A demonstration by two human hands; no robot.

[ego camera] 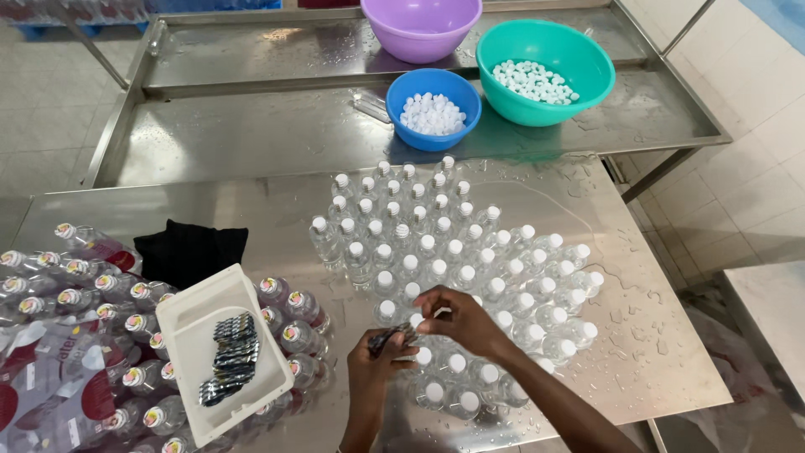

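Wet steel table point(277, 218), tiled floor around. Far left: sealed bottles point(75, 285) lying in a heap, white tray point(189, 327) of dark seal bands point(231, 356) on top. Centre: left hand point(377, 348) clamped on a bunch of bands point(392, 335); right hand point(459, 319) pinching at the bunch, above white-capped bottles point(453, 252). Behind: blue bowl point(411, 92), purple bowl point(394, 29), green bowl point(503, 50).

Both forearms reach in from below; the left hand point(384, 346) and right hand point(459, 319) meet, fingers pinched together.
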